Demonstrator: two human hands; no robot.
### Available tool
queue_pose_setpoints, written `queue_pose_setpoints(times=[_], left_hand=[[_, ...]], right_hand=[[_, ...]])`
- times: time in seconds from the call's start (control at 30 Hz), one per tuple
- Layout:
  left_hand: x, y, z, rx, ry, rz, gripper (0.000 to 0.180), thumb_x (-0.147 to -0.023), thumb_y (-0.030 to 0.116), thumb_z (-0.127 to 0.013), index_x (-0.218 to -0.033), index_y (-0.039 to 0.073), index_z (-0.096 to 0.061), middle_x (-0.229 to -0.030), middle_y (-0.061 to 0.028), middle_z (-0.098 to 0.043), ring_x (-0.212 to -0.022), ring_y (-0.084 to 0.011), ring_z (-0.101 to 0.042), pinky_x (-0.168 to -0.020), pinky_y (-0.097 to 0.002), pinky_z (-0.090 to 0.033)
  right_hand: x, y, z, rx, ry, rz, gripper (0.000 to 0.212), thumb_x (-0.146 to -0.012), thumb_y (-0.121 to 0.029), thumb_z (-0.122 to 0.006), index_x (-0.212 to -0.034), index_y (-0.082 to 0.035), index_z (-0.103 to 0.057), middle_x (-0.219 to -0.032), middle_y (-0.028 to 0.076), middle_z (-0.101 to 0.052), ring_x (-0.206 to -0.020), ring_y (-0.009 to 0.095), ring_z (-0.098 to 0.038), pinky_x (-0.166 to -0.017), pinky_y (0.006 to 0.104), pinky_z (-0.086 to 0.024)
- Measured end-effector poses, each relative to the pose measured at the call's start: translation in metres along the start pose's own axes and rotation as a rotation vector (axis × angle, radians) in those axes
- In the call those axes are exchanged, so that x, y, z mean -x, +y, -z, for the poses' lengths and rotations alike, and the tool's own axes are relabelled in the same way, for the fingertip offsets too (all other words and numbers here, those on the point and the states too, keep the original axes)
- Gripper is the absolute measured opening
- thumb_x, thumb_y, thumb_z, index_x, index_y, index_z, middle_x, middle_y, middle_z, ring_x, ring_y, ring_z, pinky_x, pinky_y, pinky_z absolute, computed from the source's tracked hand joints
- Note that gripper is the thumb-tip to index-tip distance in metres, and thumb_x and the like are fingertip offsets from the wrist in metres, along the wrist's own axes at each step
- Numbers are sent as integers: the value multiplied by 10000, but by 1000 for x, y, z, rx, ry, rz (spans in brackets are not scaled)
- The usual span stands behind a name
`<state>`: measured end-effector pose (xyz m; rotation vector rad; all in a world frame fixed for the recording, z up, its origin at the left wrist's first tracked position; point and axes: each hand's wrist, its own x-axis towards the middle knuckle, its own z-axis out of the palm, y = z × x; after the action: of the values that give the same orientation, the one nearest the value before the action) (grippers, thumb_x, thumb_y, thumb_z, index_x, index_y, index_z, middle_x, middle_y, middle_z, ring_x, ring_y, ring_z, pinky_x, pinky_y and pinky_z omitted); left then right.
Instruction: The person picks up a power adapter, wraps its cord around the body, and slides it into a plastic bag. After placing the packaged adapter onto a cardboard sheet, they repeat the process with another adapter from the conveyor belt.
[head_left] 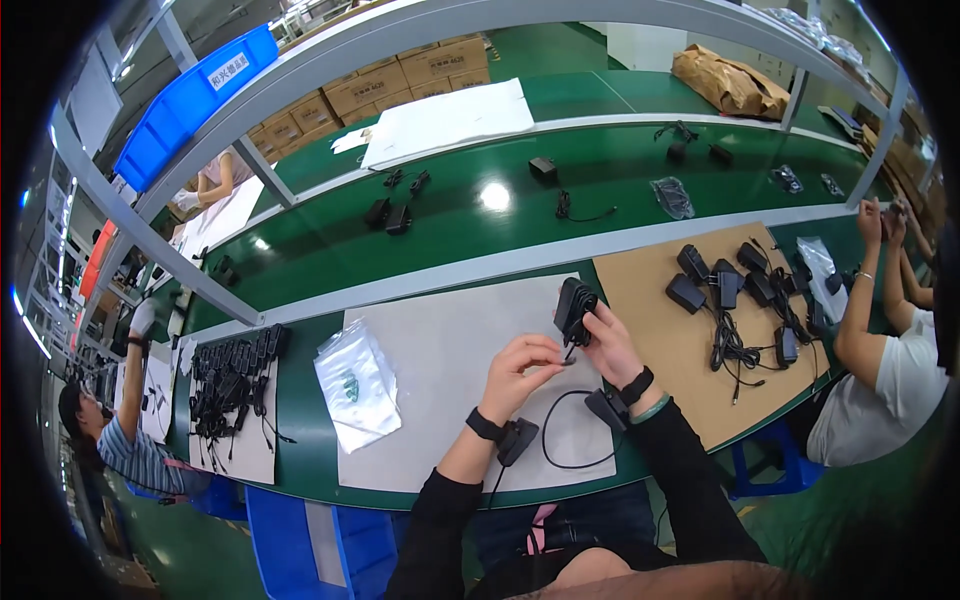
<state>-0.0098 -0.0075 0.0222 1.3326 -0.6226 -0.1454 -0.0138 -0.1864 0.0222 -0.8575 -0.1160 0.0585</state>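
Over the grey mat (440, 400) my right hand (614, 350) grips a black power adapter (574, 306), held upright with its coiled cable against it. My left hand (522, 374) is closed in a pinch at the cable's lower end (570, 352), just below the adapter. Each wrist carries a black band with a small black box; a thin cable (545, 437) loops from the right one onto the mat. Left of my hands lies a stack of clear plastic bags (358, 385). To the right, several black adapters (729, 284) with cables rest on brown cardboard (655, 285).
A pile of black adapters (235, 375) lies at the left. Beyond a metal rail runs a green conveyor (480, 215) with scattered adapters and bagged parts. A co-worker (880, 340) sits at right, another (120, 430) at left. A blue bin (200, 100) stands on the upper shelf.
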Motion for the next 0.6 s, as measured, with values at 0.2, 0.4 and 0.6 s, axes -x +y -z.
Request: queue_pose_setpoints(times=[0.2,0.4,0.6], left_hand=[[-3,-6,-8,164,291,164,132,-846,27,-585,-959,-5,-524,-873,-52,-562,-670,-115,-592,-627,-218,-481],[-4,-5,-17,160,330,236,129,-848,50,-594,-929,7,-503,-829,-31,-542,-619,-93,-576,-545,-203,-449],[-6,-9,-8,142,324,275,160,-827,68,-629,-850,35,-473,-766,-4,-513,-552,-66,-520,-483,-190,-405]], right_hand=[[1,22,-1,341,-9,59,420,-945,-161,-415,-1334,-24,-332,-1213,84,-501,-1095,159,-498,-938,284,-390],[10,35,-8,341,42,9,434,-948,-164,-412,-1346,-20,-314,-1186,59,-491,-1049,119,-481,-916,258,-383],[14,24,-25,577,-50,-33,577,-889,-204,-547,-1373,-24,-289,-1218,75,-485,-1077,132,-470,-926,260,-374]])
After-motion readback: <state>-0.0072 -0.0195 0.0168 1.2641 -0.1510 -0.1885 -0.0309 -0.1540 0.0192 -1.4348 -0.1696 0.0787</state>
